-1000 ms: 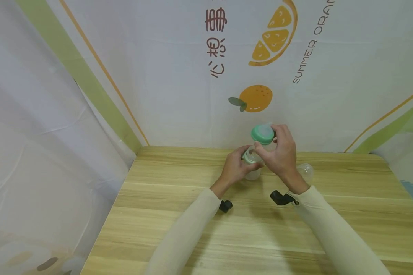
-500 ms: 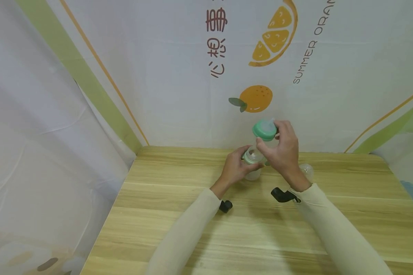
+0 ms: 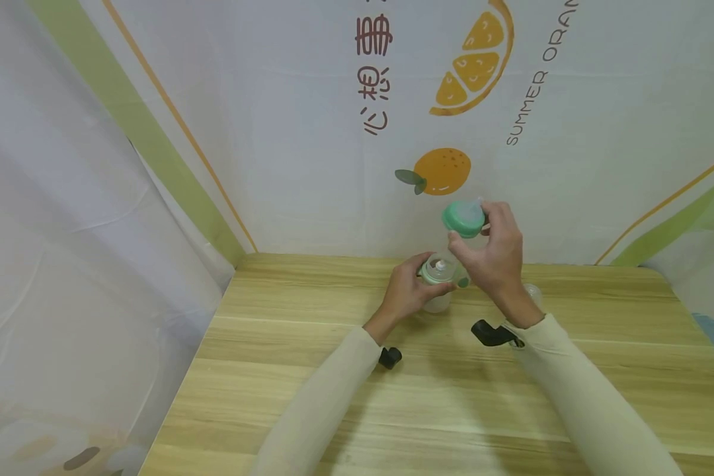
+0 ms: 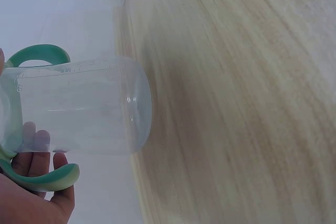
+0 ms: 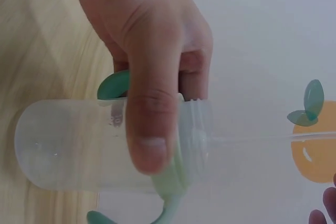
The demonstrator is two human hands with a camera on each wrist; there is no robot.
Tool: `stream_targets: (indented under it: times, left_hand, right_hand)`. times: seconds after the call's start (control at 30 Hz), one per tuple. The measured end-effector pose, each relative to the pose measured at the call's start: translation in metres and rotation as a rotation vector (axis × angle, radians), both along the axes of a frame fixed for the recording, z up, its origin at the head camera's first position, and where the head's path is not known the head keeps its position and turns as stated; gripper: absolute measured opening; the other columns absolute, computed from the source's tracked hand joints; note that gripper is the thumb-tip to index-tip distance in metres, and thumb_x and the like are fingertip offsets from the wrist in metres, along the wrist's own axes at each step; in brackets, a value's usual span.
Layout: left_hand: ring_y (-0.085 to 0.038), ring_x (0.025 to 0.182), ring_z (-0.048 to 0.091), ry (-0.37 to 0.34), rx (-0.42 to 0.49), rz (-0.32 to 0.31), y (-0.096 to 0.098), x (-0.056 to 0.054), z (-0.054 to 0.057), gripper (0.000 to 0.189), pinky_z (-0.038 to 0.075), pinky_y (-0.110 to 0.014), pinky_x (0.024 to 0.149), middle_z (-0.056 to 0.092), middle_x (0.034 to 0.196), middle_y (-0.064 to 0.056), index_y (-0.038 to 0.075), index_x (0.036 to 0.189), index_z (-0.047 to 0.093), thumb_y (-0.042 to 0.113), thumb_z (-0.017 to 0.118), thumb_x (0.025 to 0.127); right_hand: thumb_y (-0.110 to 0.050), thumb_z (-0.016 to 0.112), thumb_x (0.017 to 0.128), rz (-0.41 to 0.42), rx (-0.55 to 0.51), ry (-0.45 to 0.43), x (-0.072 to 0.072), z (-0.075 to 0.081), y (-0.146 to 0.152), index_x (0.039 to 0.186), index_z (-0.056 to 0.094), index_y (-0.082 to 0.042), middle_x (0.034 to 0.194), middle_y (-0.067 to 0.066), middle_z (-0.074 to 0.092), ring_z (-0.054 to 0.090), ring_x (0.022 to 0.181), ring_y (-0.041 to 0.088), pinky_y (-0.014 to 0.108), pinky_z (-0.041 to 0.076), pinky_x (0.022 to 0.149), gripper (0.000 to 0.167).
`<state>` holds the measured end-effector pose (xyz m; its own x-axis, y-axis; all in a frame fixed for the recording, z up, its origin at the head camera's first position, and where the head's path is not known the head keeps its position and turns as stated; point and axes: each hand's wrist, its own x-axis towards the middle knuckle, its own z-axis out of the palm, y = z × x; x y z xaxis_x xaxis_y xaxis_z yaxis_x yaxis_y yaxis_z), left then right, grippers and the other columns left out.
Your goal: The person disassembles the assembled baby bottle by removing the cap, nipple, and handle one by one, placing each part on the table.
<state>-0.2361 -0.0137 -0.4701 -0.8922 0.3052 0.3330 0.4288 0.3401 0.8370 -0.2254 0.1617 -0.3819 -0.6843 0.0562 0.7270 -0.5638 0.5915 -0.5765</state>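
Right hand (image 3: 495, 256) has risen and shifted rightward with the green cap (image 3: 464, 220), farther from the bottle (image 3: 437, 305). Head view: its fingers pinch the cap's edge; left hand (image 3: 406, 285) grips the bottle's neck, over the table (image 3: 446, 416). Left wrist view: fingers curl beside 1 of 2 green handles (image 4: 66, 177). Right wrist view: left thumb presses the bottle; a thin tube (image 5: 257, 138) extends from its mouth.

right grip (image 3: 495, 254) | green lid (image 3: 464, 220) | both higher, farther right | lid farther from bottle (image 3: 437, 304)
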Motion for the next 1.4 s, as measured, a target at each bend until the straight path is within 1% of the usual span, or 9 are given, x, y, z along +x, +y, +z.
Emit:
stream_targets:
  times: [0.07,0.27,0.43,0.57,0.87,0.97,1.17,1.27,1.4]
  left_hand:
    - [-0.019,0.117,0.072,0.0,-0.012,0.006,0.0,0.0,0.0,0.066,0.056,-0.03,0.101,0.077,0.131,-0.009,0.005,0.143,0.069,0.025,0.098,0.088]
    - [-0.023,0.119,0.072,0.008,-0.03,-0.004,0.0,0.0,0.0,0.067,0.056,-0.033,0.103,0.075,0.135,-0.016,0.004,0.144,0.068,0.025,0.098,0.088]
    - [-0.024,0.121,0.072,0.015,-0.035,-0.003,0.0,-0.001,0.0,0.068,0.056,-0.033,0.104,0.075,0.136,-0.016,0.004,0.144,0.068,0.025,0.099,0.087]
    - [-0.024,0.121,0.072,0.014,-0.037,0.0,0.0,-0.001,-0.001,0.069,0.057,-0.033,0.104,0.075,0.136,-0.017,0.004,0.144,0.068,0.026,0.099,0.086]
    - [-0.023,0.123,0.071,-0.009,-0.051,0.012,0.0,-0.001,-0.001,0.073,0.056,-0.034,0.105,0.074,0.138,-0.012,0.005,0.147,0.066,0.029,0.099,0.086]
    - [-0.023,0.124,0.071,-0.008,-0.053,0.009,0.0,-0.001,-0.001,0.073,0.056,-0.034,0.105,0.075,0.137,-0.01,0.005,0.147,0.066,0.028,0.099,0.086]
    - [-0.022,0.122,0.071,0.006,-0.049,0.003,0.0,0.0,-0.001,0.072,0.056,-0.032,0.104,0.075,0.136,-0.012,0.003,0.146,0.066,0.027,0.099,0.086]
    - [-0.021,0.121,0.071,0.006,-0.047,0.0,-0.001,0.0,0.0,0.073,0.056,-0.031,0.103,0.075,0.136,-0.014,0.003,0.147,0.066,0.028,0.098,0.087]
    - [-0.021,0.12,0.071,0.007,-0.028,-0.01,-0.001,-0.001,-0.001,0.072,0.056,-0.031,0.102,0.075,0.135,-0.016,0.002,0.146,0.066,0.026,0.098,0.087]
  right_hand:
    - [-0.023,0.079,0.088,-0.004,-0.01,0.004,0.0,0.001,0.001,0.13,0.064,0.012,0.116,0.025,0.064,0.062,0.101,0.034,0.046,0.051,0.083,0.057]
    - [-0.023,0.079,0.088,-0.016,-0.03,0.013,0.001,0.005,0.005,0.131,0.064,0.013,0.116,0.026,0.063,0.061,0.102,0.033,0.035,0.049,0.085,0.058]
    - [-0.024,0.077,0.09,-0.024,-0.039,0.027,0.001,0.009,0.007,0.13,0.065,0.012,0.115,0.027,0.063,0.061,0.101,0.032,0.036,0.049,0.084,0.056]
    - [-0.024,0.077,0.09,-0.032,-0.047,0.027,0.002,0.009,0.009,0.129,0.065,0.012,0.116,0.027,0.063,0.06,0.1,0.03,0.031,0.048,0.085,0.055]
    - [-0.02,0.078,0.089,-0.044,-0.09,0.051,0.003,0.011,0.017,0.127,0.066,0.013,0.114,0.023,0.063,0.057,0.102,0.016,0.03,0.048,0.084,0.052]
    - [-0.021,0.077,0.089,-0.048,-0.093,0.057,0.004,0.012,0.02,0.126,0.065,0.013,0.113,0.016,0.063,0.056,0.101,0.01,0.029,0.048,0.084,0.052]
    - [-0.021,0.077,0.09,-0.062,-0.101,0.048,0.005,0.01,0.027,0.125,0.065,0.014,0.113,-0.021,0.052,0.053,0.1,0.002,0.026,0.047,0.084,0.052]
    - [-0.02,0.078,0.09,-0.067,-0.101,0.041,0.005,0.008,0.03,0.127,0.065,0.014,0.113,-0.025,0.048,0.052,0.1,0.001,0.028,0.047,0.084,0.052]
    - [-0.018,0.078,0.089,-0.075,-0.092,0.021,0.005,0.002,0.035,0.127,0.064,0.014,0.113,-0.022,0.049,0.051,0.1,0.001,0.029,0.047,0.083,0.052]
